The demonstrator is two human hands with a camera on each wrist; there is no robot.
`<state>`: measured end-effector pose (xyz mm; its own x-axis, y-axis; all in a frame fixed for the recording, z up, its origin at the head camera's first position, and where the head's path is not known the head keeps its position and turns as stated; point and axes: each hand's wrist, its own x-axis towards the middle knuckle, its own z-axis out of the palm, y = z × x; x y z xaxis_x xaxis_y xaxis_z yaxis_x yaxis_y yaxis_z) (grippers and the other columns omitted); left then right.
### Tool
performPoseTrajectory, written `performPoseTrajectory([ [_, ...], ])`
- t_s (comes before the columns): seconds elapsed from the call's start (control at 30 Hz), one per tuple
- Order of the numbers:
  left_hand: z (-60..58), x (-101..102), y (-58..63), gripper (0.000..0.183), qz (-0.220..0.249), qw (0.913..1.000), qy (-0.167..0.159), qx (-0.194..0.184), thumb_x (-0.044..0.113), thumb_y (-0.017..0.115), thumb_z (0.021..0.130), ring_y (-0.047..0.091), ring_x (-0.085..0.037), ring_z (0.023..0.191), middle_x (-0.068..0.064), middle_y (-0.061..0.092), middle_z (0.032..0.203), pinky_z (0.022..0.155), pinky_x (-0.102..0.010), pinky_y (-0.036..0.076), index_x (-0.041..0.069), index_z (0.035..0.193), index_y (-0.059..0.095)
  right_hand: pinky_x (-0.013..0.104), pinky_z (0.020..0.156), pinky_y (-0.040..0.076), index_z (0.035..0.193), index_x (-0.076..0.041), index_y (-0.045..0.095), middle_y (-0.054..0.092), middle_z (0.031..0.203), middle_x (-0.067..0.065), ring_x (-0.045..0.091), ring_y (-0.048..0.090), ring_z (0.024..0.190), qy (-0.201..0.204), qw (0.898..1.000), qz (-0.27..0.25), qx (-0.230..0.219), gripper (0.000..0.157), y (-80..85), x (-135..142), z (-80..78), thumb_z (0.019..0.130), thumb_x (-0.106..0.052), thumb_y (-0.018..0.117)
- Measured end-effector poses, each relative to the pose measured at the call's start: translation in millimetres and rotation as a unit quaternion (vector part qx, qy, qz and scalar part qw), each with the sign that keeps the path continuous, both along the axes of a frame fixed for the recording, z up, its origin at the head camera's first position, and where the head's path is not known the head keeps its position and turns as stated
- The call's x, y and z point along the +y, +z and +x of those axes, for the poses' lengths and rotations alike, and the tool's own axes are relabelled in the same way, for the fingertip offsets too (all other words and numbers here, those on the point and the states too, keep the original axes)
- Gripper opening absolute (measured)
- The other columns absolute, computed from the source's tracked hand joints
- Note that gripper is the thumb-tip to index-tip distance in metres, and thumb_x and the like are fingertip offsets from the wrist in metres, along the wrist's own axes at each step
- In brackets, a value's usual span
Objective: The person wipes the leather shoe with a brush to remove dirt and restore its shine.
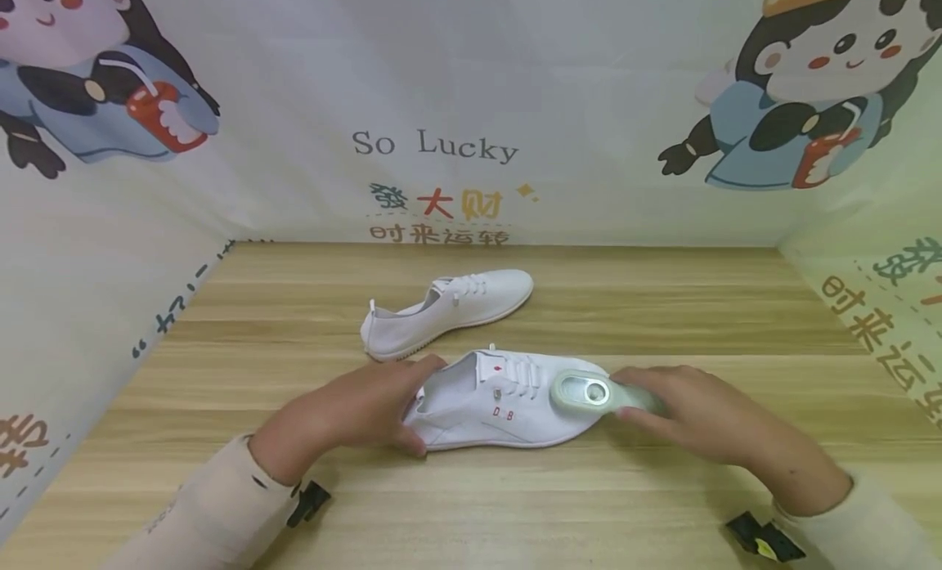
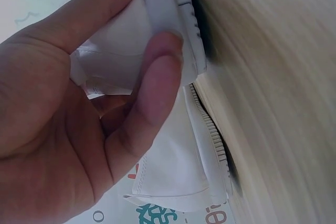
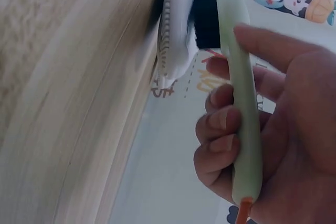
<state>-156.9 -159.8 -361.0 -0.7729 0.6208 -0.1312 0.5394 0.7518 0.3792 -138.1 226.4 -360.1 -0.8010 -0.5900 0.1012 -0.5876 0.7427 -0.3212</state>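
Note:
In the head view a white lace-up shoe (image 1: 471, 406) with small red marks lies on the wooden table, toe to the right. My left hand (image 1: 368, 410) grips its heel, and in the left wrist view the thumb and fingers (image 2: 160, 85) pinch the heel (image 2: 118, 51). My right hand (image 1: 688, 406) holds a pale green shoe brush (image 1: 581, 392) over the toe. The right wrist view shows fingers curled round the brush handle (image 3: 245, 114), with dark bristles (image 3: 206, 22) facing the shoe. Whether the bristles touch it is hard to tell.
A second white shoe (image 1: 456, 308) lies behind the first, toe to the right. A printed white cloth (image 1: 441, 79) forms the back and side walls around the wooden table (image 1: 662, 308). An orange cord loop (image 3: 243, 211) hangs from the brush handle.

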Motion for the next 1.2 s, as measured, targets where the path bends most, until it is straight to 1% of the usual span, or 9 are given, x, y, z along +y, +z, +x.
performPoseTrajectory([
  [0.17,0.8,0.6,0.0,0.090,-0.003,1.0000,0.000,-0.001,0.030,0.093,0.066,0.058,-0.014,0.092,-0.001,0.064,0.104,0.088,-0.039,0.051,0.009,0.140,0.046,0.049,0.085,0.056,0.127,-0.011,0.065,0.073,0.116,0.007,0.025,0.070,0.102,-0.036,0.999,0.003,0.021,0.038,-0.5,-0.6,-0.5,0.095,-0.032,0.067],
  [0.3,0.4,1.3,1.4,0.090,-0.001,1.0000,0.001,-0.001,0.029,0.093,0.066,0.059,-0.014,0.094,-0.002,0.065,0.106,0.089,-0.039,0.051,0.010,0.140,0.046,0.053,0.086,0.055,0.127,-0.007,0.066,0.072,0.118,0.013,0.032,0.070,0.104,-0.063,0.997,0.018,0.042,0.042,1.2,2.6,-2.0,0.094,-0.032,0.069],
  [0.47,0.0,1.6,2.1,0.088,0.000,1.0000,-0.002,0.003,0.029,0.093,0.066,0.058,-0.013,0.092,0.000,0.064,0.103,0.087,-0.038,0.051,0.010,0.139,0.046,0.051,0.076,0.055,0.124,-0.009,0.069,0.074,0.113,0.010,0.025,0.070,0.093,-0.083,0.995,0.033,0.049,0.040,5.5,9.5,-1.1,0.092,-0.032,0.071],
  [0.67,1.3,1.2,1.6,0.087,0.002,1.0000,0.001,0.002,0.029,0.093,0.066,0.058,-0.013,0.092,0.000,0.064,0.104,0.087,-0.038,0.051,0.012,0.138,0.047,0.038,0.067,0.052,0.121,-0.013,0.071,0.074,0.102,-0.001,0.006,0.056,0.073,-0.068,0.997,0.036,0.007,0.035,9.8,13.1,-0.7,0.093,-0.035,0.069],
  [0.77,0.8,1.4,1.8,0.087,0.001,1.0000,0.002,0.004,0.029,0.092,0.066,0.058,-0.013,0.092,0.000,0.064,0.104,0.087,-0.038,0.051,0.012,0.139,0.046,0.038,0.072,0.052,0.120,-0.017,0.071,0.074,0.103,-0.006,0.003,0.056,0.077,-0.054,0.998,0.035,-0.024,0.034,11.8,13.6,-0.1,0.094,-0.039,0.067],
  [0.93,1.0,1.5,2.3,0.087,0.000,1.0000,0.002,0.005,0.028,0.092,0.066,0.056,-0.013,0.088,0.002,0.062,0.098,0.083,-0.036,0.050,0.010,0.139,0.046,0.034,0.079,0.052,0.120,-0.020,0.068,0.070,0.104,-0.013,0.000,0.058,0.086,-0.005,0.997,0.012,-0.081,0.035,8.4,9.6,0.4,0.096,-0.045,0.063],
  [1.0,1.5,1.3,2.4,0.087,0.000,1.0000,0.003,0.002,0.028,0.092,0.067,0.055,-0.013,0.086,0.003,0.060,0.095,0.080,-0.035,0.049,0.010,0.139,0.046,0.031,0.076,0.052,0.120,-0.019,0.067,0.069,0.101,-0.014,-0.001,0.057,0.084,0.010,0.997,0.008,-0.076,0.034,5.8,7.4,0.7,0.098,-0.044,0.061],
  [1.07,1.9,1.1,2.6,0.087,-0.002,1.0000,0.004,0.000,0.028,0.092,0.067,0.054,-0.013,0.084,0.004,0.059,0.093,0.079,-0.035,0.049,0.010,0.139,0.046,0.031,0.074,0.052,0.121,-0.018,0.066,0.068,0.098,-0.013,-0.002,0.057,0.082,0.007,0.998,0.009,-0.056,0.034,3.6,5.2,0.7,0.098,-0.042,0.061],
  [1.2,2.3,0.8,2.1,0.088,-0.005,1.0000,0.005,-0.001,0.028,0.092,0.068,0.054,-0.013,0.082,0.004,0.057,0.090,0.077,-0.034,0.048,0.010,0.140,0.045,0.035,0.072,0.053,0.122,-0.017,0.065,0.069,0.097,-0.011,0.003,0.061,0.082,-0.030,0.999,0.015,-0.020,0.033,1.4,1.7,0.6,0.098,-0.039,0.062],
])
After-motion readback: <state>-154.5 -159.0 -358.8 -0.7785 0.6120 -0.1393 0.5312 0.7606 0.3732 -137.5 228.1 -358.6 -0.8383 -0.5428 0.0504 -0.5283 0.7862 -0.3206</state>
